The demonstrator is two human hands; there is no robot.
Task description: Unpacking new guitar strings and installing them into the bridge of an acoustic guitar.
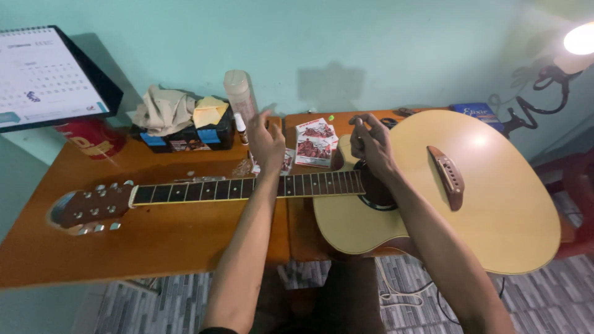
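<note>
1. Nearest, the acoustic guitar (495, 204) lies face up across the wooden table (154, 247), body to the right and overhanging the edge, neck (247, 187) running left to the headstock (93, 207). No strings show along the fretboard.
2. The right hand (370, 145) hovers over the soundhole (374, 192), fingers curled and thumb pinched to fingertip as if on something thin (too fine to make out, so I cannot tell whether it holds anything).
3. The left hand (266, 142) hangs just past the neck, half open with fingers bent downward over the small packets (315, 143), and whether it grips one is hidden.
4. To work well here, I judge both hands should keep any fine strand taut and clear of the bridge (450, 176), and the overhanging body should stay steady.
5. Farther back stand a clear bottle (238, 93), a box with crumpled cloth (166, 110), a desk calendar (46, 77) and a lamp (578, 43).
</note>
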